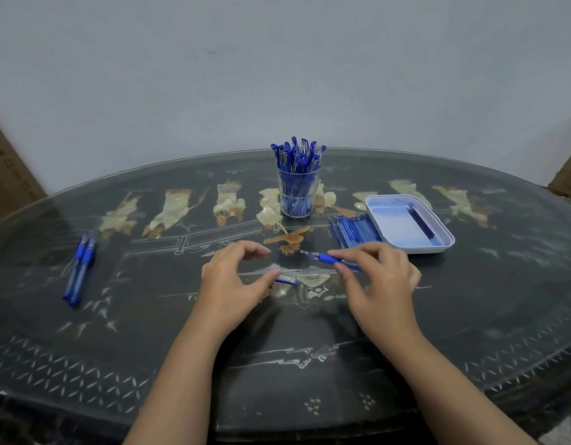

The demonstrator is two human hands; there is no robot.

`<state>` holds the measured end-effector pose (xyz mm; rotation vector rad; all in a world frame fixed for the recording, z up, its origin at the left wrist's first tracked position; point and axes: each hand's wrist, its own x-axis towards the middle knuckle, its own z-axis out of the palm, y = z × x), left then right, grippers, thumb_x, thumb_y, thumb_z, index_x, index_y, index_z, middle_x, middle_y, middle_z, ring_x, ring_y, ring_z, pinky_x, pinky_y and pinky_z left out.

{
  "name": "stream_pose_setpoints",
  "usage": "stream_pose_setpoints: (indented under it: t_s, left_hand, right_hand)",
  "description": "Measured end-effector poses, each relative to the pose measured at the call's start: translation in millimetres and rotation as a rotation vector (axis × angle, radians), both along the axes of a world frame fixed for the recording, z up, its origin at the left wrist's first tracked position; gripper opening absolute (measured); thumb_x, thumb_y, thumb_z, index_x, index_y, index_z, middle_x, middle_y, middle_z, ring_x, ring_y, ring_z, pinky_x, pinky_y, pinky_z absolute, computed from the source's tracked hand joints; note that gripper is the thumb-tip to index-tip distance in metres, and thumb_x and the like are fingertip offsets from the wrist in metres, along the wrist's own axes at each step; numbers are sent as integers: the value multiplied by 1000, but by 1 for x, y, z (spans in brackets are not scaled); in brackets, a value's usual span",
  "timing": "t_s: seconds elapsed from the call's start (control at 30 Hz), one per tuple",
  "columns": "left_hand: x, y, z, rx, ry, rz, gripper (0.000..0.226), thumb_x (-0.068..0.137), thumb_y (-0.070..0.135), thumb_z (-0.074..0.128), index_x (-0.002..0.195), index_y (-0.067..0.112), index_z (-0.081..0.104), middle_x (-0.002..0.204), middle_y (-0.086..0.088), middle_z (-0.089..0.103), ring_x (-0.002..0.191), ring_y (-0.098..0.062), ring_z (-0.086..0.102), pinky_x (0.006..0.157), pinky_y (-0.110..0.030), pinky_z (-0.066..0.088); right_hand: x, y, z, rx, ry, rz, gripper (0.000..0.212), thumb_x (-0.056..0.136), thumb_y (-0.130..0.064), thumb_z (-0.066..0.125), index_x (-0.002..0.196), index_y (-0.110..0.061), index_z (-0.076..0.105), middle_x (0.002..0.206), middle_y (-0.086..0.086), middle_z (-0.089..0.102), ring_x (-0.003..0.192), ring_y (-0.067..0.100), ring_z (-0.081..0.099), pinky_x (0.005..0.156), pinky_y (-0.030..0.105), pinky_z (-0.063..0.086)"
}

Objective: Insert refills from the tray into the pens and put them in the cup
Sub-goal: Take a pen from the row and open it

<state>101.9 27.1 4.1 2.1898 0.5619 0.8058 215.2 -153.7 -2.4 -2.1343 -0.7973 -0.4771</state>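
Two bare forearms reach in from the bottom edge over a dark oval table [149, 364]. It is glass-topped, with pale inlaid figures across the middle and a leaf-pattern border. Behind it rises a plain grey-blue wall [277, 75], with brown cardboard [8, 175] at the left edge.

At the table's centre, the right hand [379, 281] pinches a blue pen [326, 258] between thumb and fingers. The pen lies nearly level, its long axis running left to right, and its tip points left toward the left hand [236, 277]. That hand's fingers curl into a C. A small blue piece [289, 282] shows at its thumb tip — whether it is held or lying on the glass cannot be told.

Farther back stands a clear cup [298, 200], crowded with upright blue pens. To its right sits a pale tray [374, 216] holding one dark refill [422, 223], and a row of slim blue rods [356, 231] lies just beside the tray's left side. Far left — well apart — two more pens [80, 271] lie side by side.
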Motion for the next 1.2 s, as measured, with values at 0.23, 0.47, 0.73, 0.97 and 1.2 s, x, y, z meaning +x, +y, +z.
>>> stream_pose_setpoints:
  t_s: [0.23,0.47,0.73,0.97,1.2]
  left_hand:
    - [8,-30,18,-481,-65,-336,41,55,25,87,91,17,69,89,-2,75,86,-16,72,78,-25,55]
    - [13,-40,18,-584,-32,-356,35,70,-2,83,92,21,71,85,-3,72,73,-22,71,67,-32,58]
    - [9,-39,22,-509,33,-351,37,73,-1,82,95,27,74,85,4,72,70,-19,69,73,-40,61]
    - [6,-35,25,-416,99,-362,37,73,0,82,97,26,74,84,6,72,66,-9,65,73,-25,58]
    - [3,-36,27,-391,135,-391,36,75,-1,79,97,28,74,85,8,72,66,-5,62,69,-18,52]
  right_hand:
    - [-9,7,41,424,565,250,20,82,-15,77,82,-34,70,73,-9,73,70,4,68,67,11,49]
    - [-11,11,39,465,701,266,15,79,-17,79,89,-25,71,74,-1,74,74,14,71,72,22,52]
    - [-12,10,38,487,397,282,36,87,0,68,106,-30,69,91,-9,72,85,4,68,76,12,49]
    - [-9,9,38,497,361,210,25,88,-6,69,103,-26,73,94,-14,74,91,0,68,83,15,52]
    - [-4,4,49,733,488,188,23,80,1,75,96,-15,72,91,-2,75,85,11,72,80,23,56]
